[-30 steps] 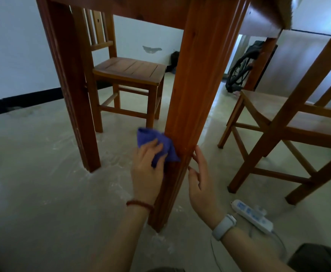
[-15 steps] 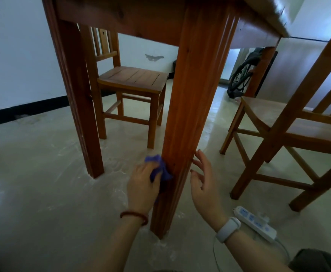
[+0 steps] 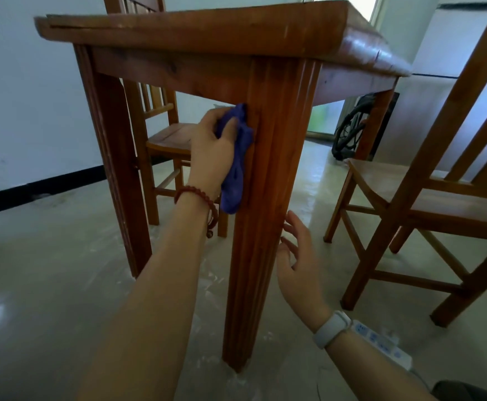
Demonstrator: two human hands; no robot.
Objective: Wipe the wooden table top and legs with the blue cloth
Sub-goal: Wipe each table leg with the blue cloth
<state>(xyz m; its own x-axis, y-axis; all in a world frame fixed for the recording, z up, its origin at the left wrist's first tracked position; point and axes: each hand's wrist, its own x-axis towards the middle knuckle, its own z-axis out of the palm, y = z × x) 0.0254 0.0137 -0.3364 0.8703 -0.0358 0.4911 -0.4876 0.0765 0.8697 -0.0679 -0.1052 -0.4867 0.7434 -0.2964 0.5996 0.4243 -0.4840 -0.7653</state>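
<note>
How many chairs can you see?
2. One brown wooden slatted chair stands behind the table, left of the hand with the cloth; another wooden chair stands at right. Others may be hidden.

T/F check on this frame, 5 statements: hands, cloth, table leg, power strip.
1. The left hand grips the blue cloth. True.
2. The cloth lies on the table top. False: it is pressed against the near table leg, just below the apron.
3. The right hand holds a second cloth. False: it holds nothing, fingers loose beside the leg.
4. A white power strip lies on the floor. True.
5. The watch is on the left wrist. False: the right; the left has a bead bracelet.
</note>
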